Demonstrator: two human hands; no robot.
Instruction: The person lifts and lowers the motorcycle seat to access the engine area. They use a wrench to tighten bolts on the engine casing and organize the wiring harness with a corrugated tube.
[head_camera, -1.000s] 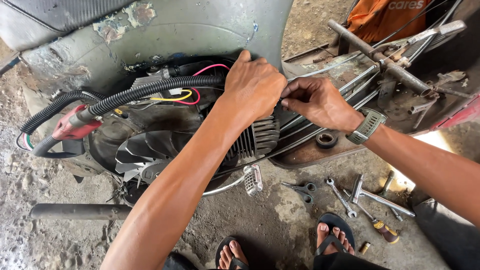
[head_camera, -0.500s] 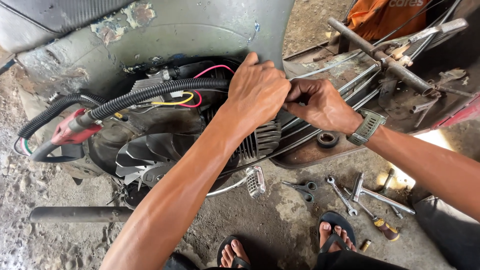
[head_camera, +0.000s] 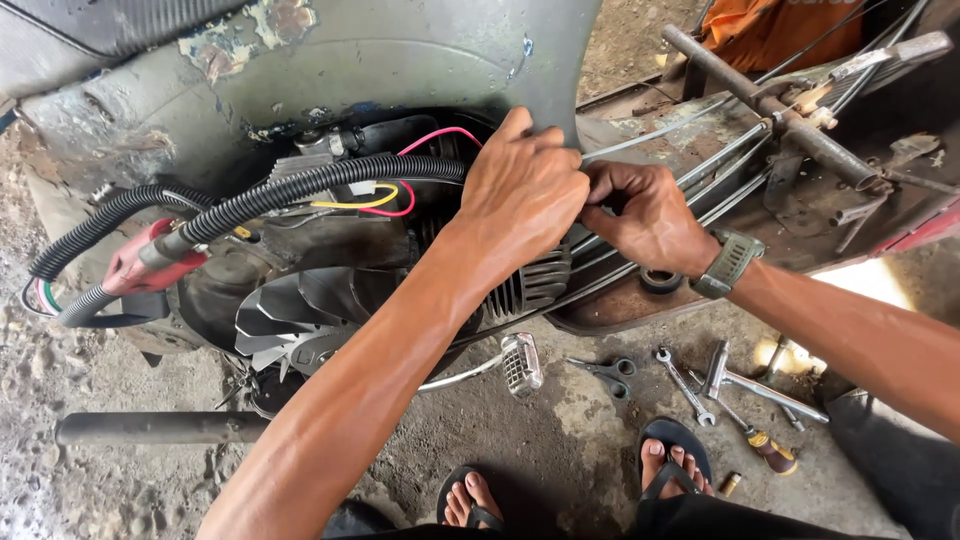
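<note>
On the dirty concrete floor (head_camera: 560, 450) a scooter lies on its side with the engine open, and the person bends over it. From the head camera, the left hand (head_camera: 522, 190) reaches across the engine and rests at the edge of the grey body panel (head_camera: 400, 70), fingers curled down; what they hold underneath I cannot tell. The right hand (head_camera: 645, 215), with a green wristwatch (head_camera: 730, 262), is just beside it, touching it, and its fingers are pinched narrow on a thin grey cable (head_camera: 660, 140) that runs from the panel edge toward the rusty frame (head_camera: 770, 105).

Under the left forearm I see the cooling fan (head_camera: 285, 320) with pale blades and the ribbed cylinder (head_camera: 535, 285). A black corrugated hose (head_camera: 300, 190) crosses above the fan, with pink and yellow wires (head_camera: 385, 200) near it and a red connector (head_camera: 140, 258) at its left end.

On the floor near the feet in sandals (head_camera: 675, 465) lie scissors (head_camera: 605, 372), wrenches (head_camera: 685, 385) and a screwdriver (head_camera: 760, 440).
</note>
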